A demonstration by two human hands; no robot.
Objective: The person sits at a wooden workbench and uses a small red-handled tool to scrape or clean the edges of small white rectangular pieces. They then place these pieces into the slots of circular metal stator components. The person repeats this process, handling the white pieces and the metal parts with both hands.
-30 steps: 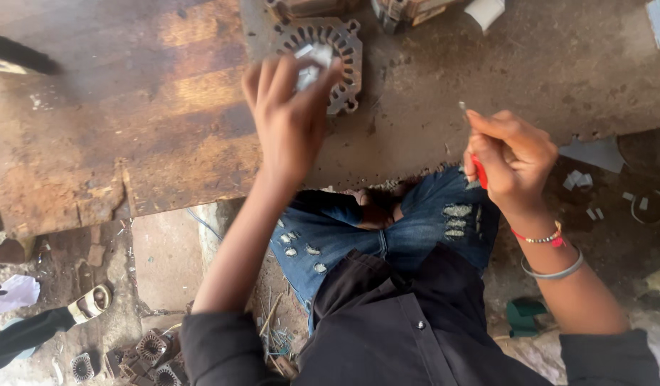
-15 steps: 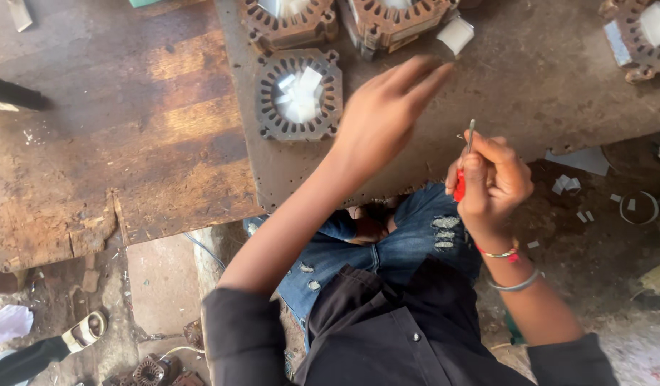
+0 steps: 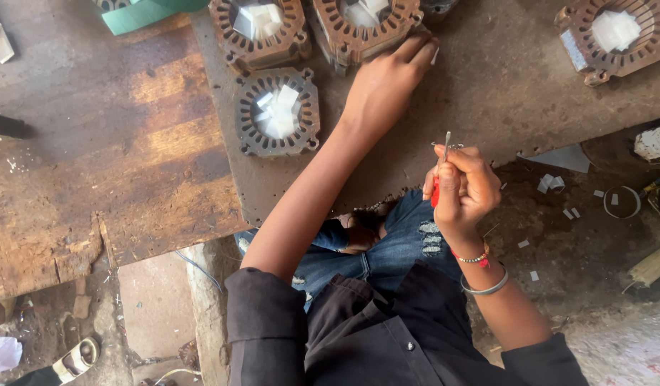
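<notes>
A: Right hand [image 3: 464,187] is fisted on a red-handled pick [image 3: 439,175], metal tip up. Left hand [image 3: 387,82] has its fingers laid on the rim of a rusty stator core [image 3: 364,23] at the bench's far edge; can't tell if it's actually gripped.

B: Risk?

A: Probably a fingertip-only drag: the core could slip and knock the neighbouring core [image 3: 276,111], spilling its white paper slips [image 3: 276,111]. The pick tip also sits close to that forearm [image 3: 308,193].
</notes>
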